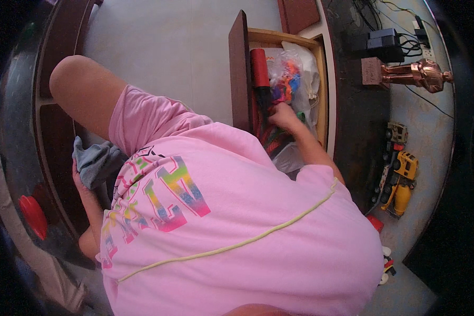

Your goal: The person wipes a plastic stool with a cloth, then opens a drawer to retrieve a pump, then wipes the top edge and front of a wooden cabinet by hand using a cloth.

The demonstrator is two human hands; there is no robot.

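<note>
At the left, my left hand [77,175] grips a bunched grey-blue cloth [98,160] beside my bent leg. My right hand [283,117] reaches into an open wooden drawer [239,75] with a dark front. Its fingers are blurred and partly hidden, near the black end of a red-and-black cylinder [260,67]; whether they hold anything is unclear. Just beyond the hand lies a clear plastic bag [287,81] of bright multicoloured pieces. A white cloth-like bag [309,69] rests along the drawer's inner side, and a crumpled clear plastic bag [289,158] sits near my forearm.
A dark countertop [353,130] runs above the drawer. On it are a copper-coloured figurine [414,75], black adapters [385,43] with cables, a camouflage toy truck [397,133] and a yellow toy cement mixer [403,193]. A glossy red object [33,217] rests on the dark left surface.
</note>
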